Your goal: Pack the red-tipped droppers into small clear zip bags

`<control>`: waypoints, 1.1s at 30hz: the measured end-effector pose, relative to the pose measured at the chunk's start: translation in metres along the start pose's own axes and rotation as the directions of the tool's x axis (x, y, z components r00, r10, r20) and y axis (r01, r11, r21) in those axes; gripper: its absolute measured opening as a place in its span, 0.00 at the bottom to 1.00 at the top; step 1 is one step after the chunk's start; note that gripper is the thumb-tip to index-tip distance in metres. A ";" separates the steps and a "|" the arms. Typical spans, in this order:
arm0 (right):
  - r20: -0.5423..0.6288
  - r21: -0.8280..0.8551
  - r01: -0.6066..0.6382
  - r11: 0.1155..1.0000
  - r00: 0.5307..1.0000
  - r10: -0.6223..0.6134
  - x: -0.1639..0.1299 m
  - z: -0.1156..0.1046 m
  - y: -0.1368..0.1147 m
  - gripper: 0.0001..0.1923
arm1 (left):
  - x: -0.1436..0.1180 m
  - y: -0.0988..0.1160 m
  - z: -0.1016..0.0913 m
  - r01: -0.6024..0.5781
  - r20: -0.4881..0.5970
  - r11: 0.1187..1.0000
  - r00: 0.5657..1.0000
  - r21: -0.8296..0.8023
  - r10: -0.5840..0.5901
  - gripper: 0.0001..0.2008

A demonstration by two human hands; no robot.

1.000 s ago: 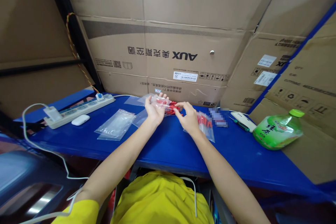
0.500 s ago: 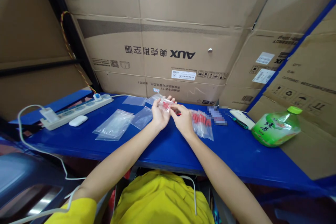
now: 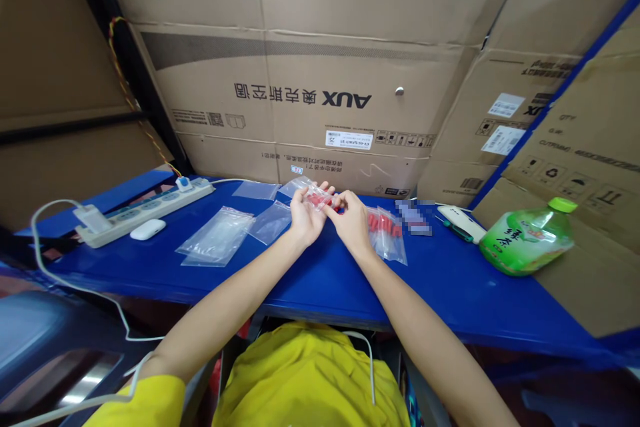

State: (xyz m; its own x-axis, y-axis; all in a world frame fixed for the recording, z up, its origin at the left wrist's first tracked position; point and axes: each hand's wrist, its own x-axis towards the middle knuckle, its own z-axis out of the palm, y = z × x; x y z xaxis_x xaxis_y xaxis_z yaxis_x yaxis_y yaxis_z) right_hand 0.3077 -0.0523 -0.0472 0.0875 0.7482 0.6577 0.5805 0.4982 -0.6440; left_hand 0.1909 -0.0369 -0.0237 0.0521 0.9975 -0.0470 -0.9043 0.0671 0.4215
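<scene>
Above a blue counter (image 3: 320, 283), the left hand (image 3: 307, 221), palm up, clasps a clear bag (image 3: 301, 185) of red pieces (image 3: 318, 200) between thumb and fingers. The right hand (image 3: 353, 221) bunches its fingers at the bag's right end, exact grip unclear. Flat bags (image 3: 216, 237) lie left, filled bags (image 3: 389, 240) right.

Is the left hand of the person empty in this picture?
No, the left hand holds a clear bag and red pieces.
</scene>
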 end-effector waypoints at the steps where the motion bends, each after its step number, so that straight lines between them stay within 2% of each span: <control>1: 0.017 -0.023 0.026 0.999 1.000 -0.026 0.003 -0.004 0.002 0.12 | 0.001 0.003 0.000 -0.007 -0.005 1.000 1.000 -0.012 0.007 0.07; 5: 0.126 -0.227 0.087 0.970 0.990 -0.060 0.011 -0.018 0.013 0.05 | 0.006 0.019 0.001 -0.086 -0.055 0.994 0.995 -0.062 0.083 0.08; 7: 0.238 -0.384 0.109 0.917 0.971 -0.016 0.012 -0.022 0.018 0.11 | 0.009 0.028 0.001 -0.126 -0.095 0.989 0.988 -0.081 0.118 0.08; 9: 0.362 -0.520 0.151 0.841 0.930 0.057 0.010 -0.022 0.022 0.17 | 0.011 0.034 0.001 -0.147 -0.127 0.985 0.983 -0.091 0.135 0.09; 11: 0.451 -0.607 0.195 0.770 0.883 0.132 0.008 -0.019 0.023 0.18 | 0.012 0.037 0.001 -0.155 -0.140 0.983 0.980 -0.096 0.141 0.09; 14: 0.502 -0.665 0.234 0.709 0.843 0.193 0.007 -0.013 0.024 0.17 | 0.013 0.039 0.001 -0.169 -0.139 0.980 0.978 -0.105 0.154 0.09; 20: 0.488 -0.697 0.230 0.679 0.846 0.215 0.009 -0.012 0.028 0.16 | 0.015 0.042 0.000 -0.177 -0.144 0.975 0.977 -0.136 0.157 0.09; 24: 0.467 -0.647 0.210 0.733 0.869 0.163 0.012 -0.020 0.033 0.11 | 0.015 0.045 0.001 -0.187 -0.140 0.970 0.976 -0.157 0.166 0.10; 28: 0.374 -0.503 0.214 0.837 0.927 -0.013 0.018 -0.037 0.035 0.09 | 0.017 0.053 0.001 -0.207 -0.143 0.958 0.973 -0.198 0.181 0.10; 31: 0.228 -0.336 0.234 0.913 0.960 -0.162 0.023 -0.048 0.032 0.08 | 0.019 0.060 -0.001 -0.231 -0.146 0.947 0.969 -0.223 0.202 0.10; 33: 0.118 -0.214 0.235 0.948 0.970 -0.214 0.025 -0.051 0.027 0.08 | 0.021 0.062 -0.003 -0.244 -0.148 0.943 0.965 -0.225 0.214 0.10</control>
State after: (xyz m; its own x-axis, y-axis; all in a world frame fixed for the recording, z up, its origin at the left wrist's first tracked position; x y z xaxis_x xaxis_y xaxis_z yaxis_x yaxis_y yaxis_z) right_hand 0.3673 -0.0424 -0.0279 -0.1346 0.6705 0.7296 0.7443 0.5545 -0.3723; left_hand 0.1348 -0.0119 -0.0010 -0.2064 0.9744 -0.0891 -0.9611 -0.1849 0.2050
